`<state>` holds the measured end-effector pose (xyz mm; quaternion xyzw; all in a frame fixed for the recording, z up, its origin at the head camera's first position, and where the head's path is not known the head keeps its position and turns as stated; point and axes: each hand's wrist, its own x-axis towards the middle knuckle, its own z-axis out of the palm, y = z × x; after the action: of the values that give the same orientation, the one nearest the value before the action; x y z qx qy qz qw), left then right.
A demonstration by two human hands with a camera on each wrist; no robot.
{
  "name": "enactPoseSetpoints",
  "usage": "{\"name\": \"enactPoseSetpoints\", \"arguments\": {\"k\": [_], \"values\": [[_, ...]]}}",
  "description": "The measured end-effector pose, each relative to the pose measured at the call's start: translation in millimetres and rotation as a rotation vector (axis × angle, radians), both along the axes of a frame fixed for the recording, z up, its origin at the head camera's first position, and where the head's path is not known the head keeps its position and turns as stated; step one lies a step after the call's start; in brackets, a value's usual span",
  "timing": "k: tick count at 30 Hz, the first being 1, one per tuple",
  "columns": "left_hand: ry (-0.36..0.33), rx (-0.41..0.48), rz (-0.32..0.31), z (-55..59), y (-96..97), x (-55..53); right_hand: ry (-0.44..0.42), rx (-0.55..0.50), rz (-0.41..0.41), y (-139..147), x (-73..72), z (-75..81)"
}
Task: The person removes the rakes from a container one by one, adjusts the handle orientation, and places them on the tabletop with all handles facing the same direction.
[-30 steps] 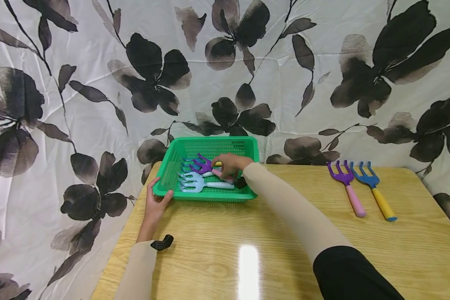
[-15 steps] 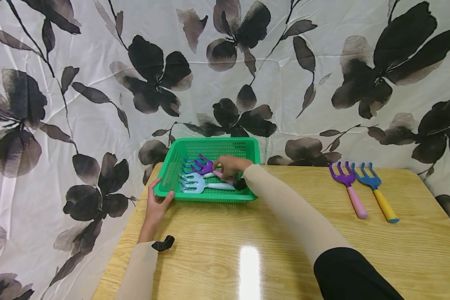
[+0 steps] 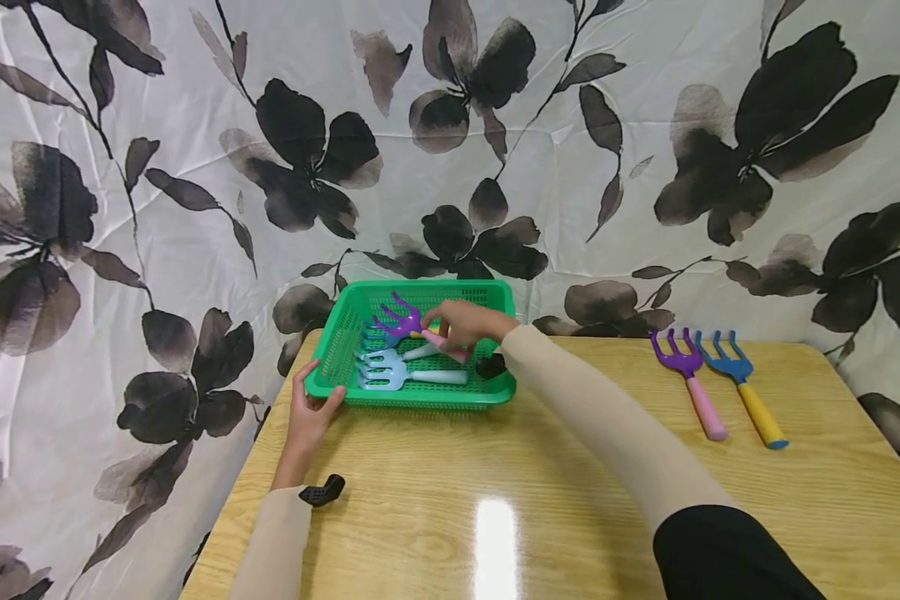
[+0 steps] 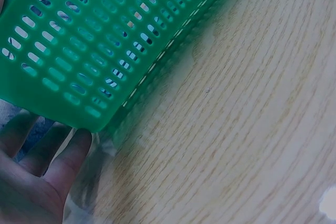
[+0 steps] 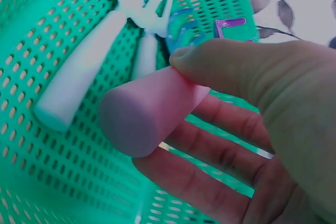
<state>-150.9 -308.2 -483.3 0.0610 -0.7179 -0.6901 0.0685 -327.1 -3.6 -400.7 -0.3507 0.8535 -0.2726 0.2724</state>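
In the head view, the person I'm watching has their right hand [image 3: 467, 323] inside the green basket [image 3: 420, 400], pinching a purple fork [image 3: 405, 320] between thumb and fingers, tines pointing toward the basket's far left. To handle it cleanly, I'd say, keep those tines raised, since they overlap a blue fork [image 3: 378, 337] from this angle; I cannot tell whether the two touch. Two pale blue forks [image 3: 387, 377] lie nearer the front wall, so a little care on that side seems wise too. In the left wrist view, the left hand [image 4: 32, 182] holds the basket's corner, its fingers slightly apart against the green plastic; a light, even hold should be enough to steady it. In the right wrist view, the thumb lies over the pink handle [image 5: 157, 106] and the fingers support it from below, a grip that probably wants to be firm, as smooth plastic might turn. The handle looks thick and rounded, flaring toward a broad, flat end, while a glossy purple bit of tine peeks out beyond the thumb.
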Motion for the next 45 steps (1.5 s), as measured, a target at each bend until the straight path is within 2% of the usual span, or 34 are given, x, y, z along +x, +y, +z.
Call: {"name": "enactPoseSetpoints", "arguments": {"k": [3,9,13,21,29,40,45], "values": [[0.003,0.007,-0.005,0.2,-0.2,1.0,0.009,-0.043,-0.014,9.5,3.5,11.6],[-0.002,0.019,0.011,-20.6,-7.3,-7.3,0.073,-0.116,-0.034,34.4,12.8,32.8],[0.029,0.009,0.025,-24.9,-7.9,-7.1,0.13,-0.158,-0.046,55.3,17.9,41.9],[0.041,-0.03,0.035,-28.1,-11.6,-6.8,0.086,-0.245,-0.163,100.6,39.7,50.6],[0.035,-0.047,0.019,-28.5,-14.4,-6.5,0.14,-0.304,-0.264,150.3,61.0,43.2],[0.024,-0.044,0.018,-28.8,-13.7,-5.2,0.157,-0.337,-0.432,218.9,93.5,20.4],[0.015,-0.049,0.02,-29.0,-13.5,-5.7,0.158,-0.321,-0.499,246.3,106.4,3.6]]}}
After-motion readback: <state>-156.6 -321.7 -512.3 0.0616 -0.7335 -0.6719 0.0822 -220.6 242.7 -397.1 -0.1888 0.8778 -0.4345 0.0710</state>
